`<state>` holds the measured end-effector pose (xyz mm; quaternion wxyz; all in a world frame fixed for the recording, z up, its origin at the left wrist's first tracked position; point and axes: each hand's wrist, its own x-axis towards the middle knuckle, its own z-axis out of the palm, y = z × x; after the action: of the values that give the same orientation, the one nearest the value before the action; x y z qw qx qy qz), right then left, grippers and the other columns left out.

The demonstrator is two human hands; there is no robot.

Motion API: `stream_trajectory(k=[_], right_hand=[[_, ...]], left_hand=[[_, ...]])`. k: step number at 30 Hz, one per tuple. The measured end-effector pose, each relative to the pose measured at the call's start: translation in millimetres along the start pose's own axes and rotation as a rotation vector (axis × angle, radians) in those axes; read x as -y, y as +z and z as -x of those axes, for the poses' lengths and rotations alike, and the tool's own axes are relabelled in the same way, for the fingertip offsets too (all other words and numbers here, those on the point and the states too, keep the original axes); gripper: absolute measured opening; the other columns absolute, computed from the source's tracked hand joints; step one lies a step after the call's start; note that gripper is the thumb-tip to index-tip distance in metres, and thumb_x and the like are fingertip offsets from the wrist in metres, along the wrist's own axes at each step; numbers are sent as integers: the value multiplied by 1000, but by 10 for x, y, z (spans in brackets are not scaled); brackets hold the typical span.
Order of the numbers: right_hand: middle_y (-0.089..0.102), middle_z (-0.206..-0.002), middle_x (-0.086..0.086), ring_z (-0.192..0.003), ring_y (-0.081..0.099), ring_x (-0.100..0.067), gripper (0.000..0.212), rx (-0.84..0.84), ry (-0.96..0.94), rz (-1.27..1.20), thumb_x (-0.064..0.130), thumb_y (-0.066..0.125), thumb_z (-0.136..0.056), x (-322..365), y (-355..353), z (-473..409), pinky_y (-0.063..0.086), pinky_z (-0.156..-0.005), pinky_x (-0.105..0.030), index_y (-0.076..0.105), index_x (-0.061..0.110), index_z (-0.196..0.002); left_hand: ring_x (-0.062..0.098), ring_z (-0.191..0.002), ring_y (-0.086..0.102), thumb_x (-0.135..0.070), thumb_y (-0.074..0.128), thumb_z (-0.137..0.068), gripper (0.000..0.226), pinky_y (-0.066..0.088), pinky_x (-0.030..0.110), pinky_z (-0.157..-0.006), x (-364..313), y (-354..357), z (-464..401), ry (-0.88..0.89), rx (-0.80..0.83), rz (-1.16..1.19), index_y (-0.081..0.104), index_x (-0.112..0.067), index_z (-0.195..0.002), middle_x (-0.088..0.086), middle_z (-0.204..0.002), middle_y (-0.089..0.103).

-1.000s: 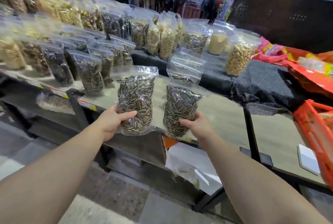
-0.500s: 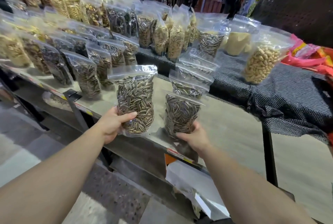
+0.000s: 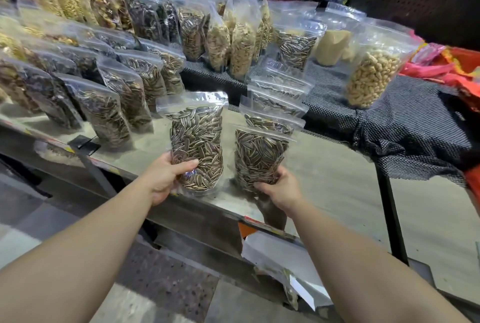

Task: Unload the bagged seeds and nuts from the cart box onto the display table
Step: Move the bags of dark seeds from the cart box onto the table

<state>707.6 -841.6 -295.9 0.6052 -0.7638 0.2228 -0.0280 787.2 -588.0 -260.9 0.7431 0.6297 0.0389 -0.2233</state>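
My left grip (image 3: 166,174) holds a clear bag of striped sunflower seeds (image 3: 197,145) by its lower left corner, thumb across the front, and the bag stands upright with its bottom at the front edge of the desk (image 3: 337,180). My right grip (image 3: 279,189) is closed around the bottom of a second seed bag (image 3: 259,156), which leans a little away from me; its base is on the desk near the edge. The two bags are side by side, with a small gap between them. Just behind the right bag, a short row of similar seed bags (image 3: 275,104) stands one after another, so the way straight back is blocked there. To the left of my left bag, more rows of dark seed bags (image 3: 109,112) fill the desk, close together. Farther back there is a black dotted cloth (image 3: 405,125), and on it stand pale seed bags (image 3: 241,42), a bag of peanuts (image 3: 371,76) and a bag with beige powder (image 3: 331,46). At the far right lie red and pink packages (image 3: 452,68). Under the desk edge, white paper (image 3: 280,263) hangs near my right arm.
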Motion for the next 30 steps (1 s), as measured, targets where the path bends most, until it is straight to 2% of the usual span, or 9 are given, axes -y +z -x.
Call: stream_trajectory(k=[3, 7, 10, 13, 17, 20, 25, 28, 30], right_hand=[[71, -95, -4, -90, 68, -22, 41, -50, -22, 37, -5, 80, -72, 10, 26, -40, 53, -94, -41, 61, 18, -99], [74, -101, -4, -95, 70, -23, 43, -92, -17, 75, 1, 84, -70, -12, 41, -135, 53, -94, -44, 63, 23, -100], [73, -104, -7, -98, 69, -25, 43, -112, -3, 71, 0, 83, -71, 0, 58, -186, 53, -95, -43, 64, 16, -106], [73, -104, -6, -98, 68, -24, 43, -128, 6, 94, 1, 83, -71, 24, 54, -255, 52, -96, -42, 64, 16, -106], [73, -104, -2, -98, 68, -22, 43, -140, 26, 139, 7, 85, -70, 22, 35, -377, 51, -97, -42, 64, 19, -105], [73, -106, -4, -100, 68, -23, 46, -133, 24, 151, 7, 85, -70, 29, 30, -435, 50, -99, -42, 65, 13, -111], [73, -105, -5, -100, 68, -23, 44, -140, 9, 152, 6, 84, -70, 48, 32, -417, 50, -99, -41, 64, 14, -109], [70, -112, -5, -104, 66, -23, 54, -140, 44, 129, 7, 85, -69, 49, 36, -384, 50, -99, -41, 60, 12, -116], [62, -120, -4, -107, 62, -25, 69, -140, 104, 117, 11, 88, -66, 68, 20, -325, 52, -91, -39, 50, 11, -124]], left_hand=[[15, -72, 75, 5, 65, -88, 26, 63, 38, -61, -9, -36, -39, -8, 3, 11, 59, -12, -106, 4, -87, 77], [17, -73, 74, 4, 67, -86, 25, 63, 38, -63, -26, -77, -90, -19, 9, 3, 60, -13, -103, 5, -86, 77], [22, -83, 71, 3, 67, -86, 25, 61, 41, -68, -36, -88, -116, -31, 6, -4, 58, -14, -102, 9, -96, 73], [23, -88, 69, 4, 67, -86, 27, 61, 44, -68, -47, -83, -129, -36, 13, 7, 57, -16, -102, 10, -101, 71], [21, -87, 69, 7, 65, -86, 29, 62, 33, -60, -52, -73, -132, -41, 7, 27, 56, -15, -102, 8, -98, 72], [22, -89, 70, 6, 67, -85, 31, 62, 37, -69, -34, -85, -145, -53, 19, 32, 56, -15, -104, 10, -102, 72], [20, -90, 68, 10, 65, -85, 31, 58, 37, -80, -1, -92, -131, -36, 35, 40, 57, -16, -102, 6, -98, 72], [21, -90, 70, 11, 63, -85, 33, 60, 39, -78, 29, -153, -100, -39, 76, 62, 58, -14, -106, 8, -99, 73], [23, -92, 70, 9, 71, -78, 43, 62, 37, -70, 52, -225, -85, -52, 161, 81, 59, -11, -113, 8, -98, 75]])
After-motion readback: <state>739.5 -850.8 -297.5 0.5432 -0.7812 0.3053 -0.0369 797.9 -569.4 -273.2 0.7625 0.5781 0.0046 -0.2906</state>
